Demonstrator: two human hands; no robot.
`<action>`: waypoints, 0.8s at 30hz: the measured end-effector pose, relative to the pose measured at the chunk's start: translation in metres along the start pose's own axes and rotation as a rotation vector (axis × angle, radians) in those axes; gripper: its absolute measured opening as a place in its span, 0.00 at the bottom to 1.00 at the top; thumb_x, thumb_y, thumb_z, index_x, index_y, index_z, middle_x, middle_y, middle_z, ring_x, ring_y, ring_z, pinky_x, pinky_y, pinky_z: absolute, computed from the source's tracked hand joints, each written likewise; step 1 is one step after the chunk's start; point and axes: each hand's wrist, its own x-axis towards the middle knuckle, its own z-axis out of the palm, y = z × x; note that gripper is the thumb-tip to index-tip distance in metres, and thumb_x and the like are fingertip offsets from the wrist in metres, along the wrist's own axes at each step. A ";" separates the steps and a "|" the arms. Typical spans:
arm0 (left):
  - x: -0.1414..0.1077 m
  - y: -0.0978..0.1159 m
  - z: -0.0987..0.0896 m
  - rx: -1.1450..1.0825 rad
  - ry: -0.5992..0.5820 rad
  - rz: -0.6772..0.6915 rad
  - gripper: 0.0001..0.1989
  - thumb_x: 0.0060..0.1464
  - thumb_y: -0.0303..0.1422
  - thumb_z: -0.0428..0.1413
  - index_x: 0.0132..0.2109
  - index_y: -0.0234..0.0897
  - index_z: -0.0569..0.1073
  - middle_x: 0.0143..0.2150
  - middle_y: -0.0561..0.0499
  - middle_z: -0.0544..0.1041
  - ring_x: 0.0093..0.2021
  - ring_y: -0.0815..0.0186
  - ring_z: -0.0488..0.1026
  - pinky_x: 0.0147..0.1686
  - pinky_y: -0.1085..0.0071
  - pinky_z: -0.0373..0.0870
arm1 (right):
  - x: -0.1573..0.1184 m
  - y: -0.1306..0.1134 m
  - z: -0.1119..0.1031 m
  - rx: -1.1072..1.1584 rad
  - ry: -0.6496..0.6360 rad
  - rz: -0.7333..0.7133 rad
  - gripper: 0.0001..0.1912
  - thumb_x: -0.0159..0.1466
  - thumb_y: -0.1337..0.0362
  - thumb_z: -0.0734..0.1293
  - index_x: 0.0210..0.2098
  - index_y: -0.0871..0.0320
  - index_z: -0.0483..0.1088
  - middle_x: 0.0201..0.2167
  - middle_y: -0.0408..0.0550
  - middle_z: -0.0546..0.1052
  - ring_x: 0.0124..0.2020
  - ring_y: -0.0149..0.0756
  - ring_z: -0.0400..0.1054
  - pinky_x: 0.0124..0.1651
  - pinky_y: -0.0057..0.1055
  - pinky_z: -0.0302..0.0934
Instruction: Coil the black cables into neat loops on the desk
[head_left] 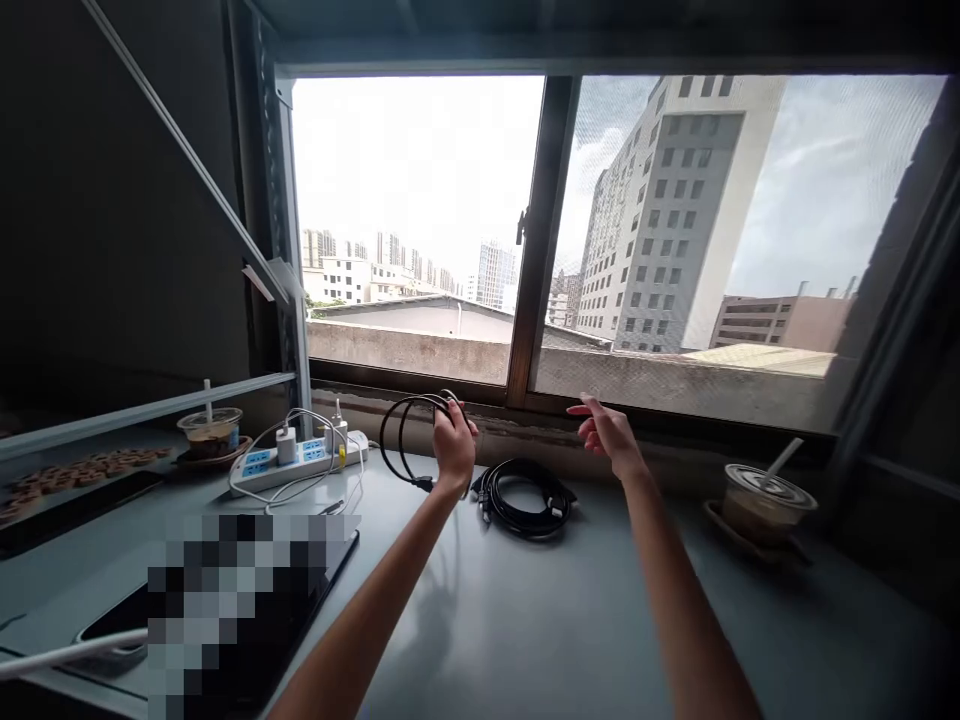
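My left hand is closed round a looped thin black cable, raised above the back of the grey table; a dark plug hangs at the loop's lower end. Between my hands, a thicker coiled black cable lies on the table near the window wall, its connectors showing at both sides. My right hand is in the air to the right of that coil and higher, fingers apart and partly bent, with nothing in it.
A white power strip with chargers and white cords stands at the left. Lidded cups sit at both sides. A partly pixelated dark device lies front left. Behind the table is a window.
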 end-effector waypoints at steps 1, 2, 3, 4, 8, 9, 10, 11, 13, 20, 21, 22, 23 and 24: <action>0.001 0.016 0.003 -0.070 -0.020 -0.016 0.17 0.63 0.39 0.35 0.39 0.34 0.63 0.20 0.55 0.68 0.16 0.72 0.64 0.20 0.76 0.61 | -0.008 -0.015 0.006 0.030 -0.100 0.004 0.29 0.60 0.45 0.55 0.37 0.63 0.75 0.20 0.47 0.71 0.14 0.23 0.59 0.15 0.19 0.50; 0.002 0.032 0.005 -0.123 -0.038 -0.026 0.14 0.62 0.38 0.37 0.38 0.34 0.62 0.20 0.55 0.68 0.16 0.74 0.63 0.18 0.77 0.59 | -0.016 -0.028 0.013 0.040 -0.184 0.000 0.31 0.60 0.43 0.55 0.35 0.64 0.76 0.21 0.48 0.72 0.15 0.23 0.60 0.16 0.18 0.50; 0.001 0.047 0.006 -0.257 -0.095 -0.062 0.10 0.61 0.35 0.42 0.37 0.34 0.62 0.21 0.55 0.68 0.16 0.75 0.61 0.18 0.78 0.58 | -0.024 -0.041 0.020 0.048 -0.274 -0.017 0.32 0.59 0.41 0.55 0.35 0.64 0.76 0.24 0.50 0.74 0.17 0.24 0.63 0.17 0.18 0.53; 0.000 0.062 0.007 -0.348 -0.151 -0.091 0.08 0.59 0.32 0.45 0.34 0.33 0.63 0.21 0.55 0.68 0.16 0.76 0.60 0.19 0.79 0.58 | -0.031 -0.051 0.028 0.058 -0.342 -0.052 0.33 0.58 0.40 0.56 0.34 0.64 0.76 0.26 0.52 0.75 0.20 0.27 0.67 0.19 0.19 0.56; -0.009 0.102 -0.001 -0.513 -0.313 -0.144 0.05 0.55 0.30 0.49 0.34 0.33 0.67 0.22 0.56 0.66 0.20 0.75 0.62 0.22 0.78 0.60 | -0.053 -0.078 0.048 0.135 -0.467 -0.218 0.36 0.57 0.37 0.55 0.32 0.65 0.75 0.26 0.53 0.75 0.21 0.31 0.68 0.23 0.24 0.62; -0.011 0.106 -0.004 -0.533 -0.370 -0.127 0.06 0.55 0.31 0.50 0.36 0.33 0.69 0.24 0.55 0.68 0.22 0.74 0.65 0.24 0.77 0.62 | -0.055 -0.080 0.048 0.133 -0.457 -0.244 0.37 0.56 0.36 0.55 0.33 0.65 0.75 0.25 0.53 0.75 0.20 0.31 0.68 0.23 0.26 0.63; -0.012 0.109 -0.008 -0.537 -0.412 -0.096 0.07 0.54 0.31 0.51 0.38 0.34 0.70 0.28 0.53 0.71 0.26 0.72 0.68 0.28 0.76 0.64 | -0.057 -0.082 0.046 0.128 -0.441 -0.255 0.38 0.56 0.35 0.55 0.32 0.65 0.75 0.23 0.52 0.75 0.19 0.31 0.68 0.23 0.26 0.63; -0.012 0.110 -0.010 -0.522 -0.433 -0.055 0.08 0.54 0.32 0.51 0.40 0.34 0.71 0.32 0.51 0.73 0.31 0.70 0.70 0.33 0.75 0.66 | -0.059 -0.083 0.042 0.129 -0.426 -0.254 0.39 0.56 0.35 0.54 0.32 0.65 0.76 0.22 0.52 0.74 0.19 0.31 0.68 0.23 0.27 0.63; -0.012 0.109 -0.014 -0.452 -0.408 0.014 0.11 0.54 0.31 0.51 0.44 0.34 0.72 0.42 0.46 0.75 0.43 0.66 0.71 0.43 0.73 0.65 | -0.061 -0.084 0.031 0.149 -0.424 -0.230 0.41 0.57 0.34 0.50 0.31 0.64 0.76 0.21 0.52 0.74 0.19 0.32 0.69 0.25 0.27 0.64; 0.002 0.100 -0.027 -0.283 -0.483 0.106 0.18 0.58 0.40 0.47 0.46 0.33 0.74 0.42 0.44 0.77 0.43 0.63 0.72 0.42 0.69 0.66 | -0.076 -0.087 0.003 0.099 -0.317 -0.298 0.26 0.52 0.44 0.67 0.33 0.63 0.76 0.25 0.51 0.77 0.21 0.31 0.70 0.23 0.23 0.62; 0.005 0.099 -0.031 -0.277 -0.492 0.105 0.18 0.58 0.41 0.47 0.44 0.32 0.74 0.40 0.43 0.77 0.40 0.64 0.73 0.40 0.70 0.67 | -0.079 -0.088 -0.001 0.098 -0.283 -0.295 0.26 0.53 0.45 0.67 0.34 0.63 0.75 0.25 0.51 0.76 0.20 0.31 0.69 0.22 0.23 0.61; 0.009 0.099 -0.036 -0.289 -0.498 0.102 0.19 0.58 0.42 0.47 0.42 0.31 0.74 0.38 0.43 0.77 0.36 0.65 0.74 0.38 0.71 0.67 | -0.082 -0.088 -0.005 0.102 -0.245 -0.297 0.26 0.54 0.45 0.66 0.35 0.63 0.75 0.24 0.51 0.76 0.18 0.30 0.68 0.20 0.23 0.60; 0.012 0.099 -0.042 -0.313 -0.501 0.099 0.19 0.57 0.43 0.48 0.40 0.31 0.74 0.36 0.44 0.77 0.33 0.66 0.74 0.35 0.72 0.68 | -0.085 -0.088 -0.010 0.110 -0.199 -0.305 0.26 0.54 0.45 0.66 0.35 0.63 0.75 0.24 0.50 0.76 0.16 0.29 0.67 0.18 0.23 0.59; 0.015 0.099 -0.047 -0.342 -0.499 0.097 0.20 0.56 0.44 0.49 0.38 0.31 0.74 0.34 0.45 0.77 0.29 0.68 0.74 0.31 0.73 0.68 | -0.087 -0.087 -0.016 0.117 -0.144 -0.317 0.26 0.55 0.45 0.65 0.36 0.64 0.75 0.23 0.50 0.76 0.14 0.28 0.65 0.16 0.23 0.57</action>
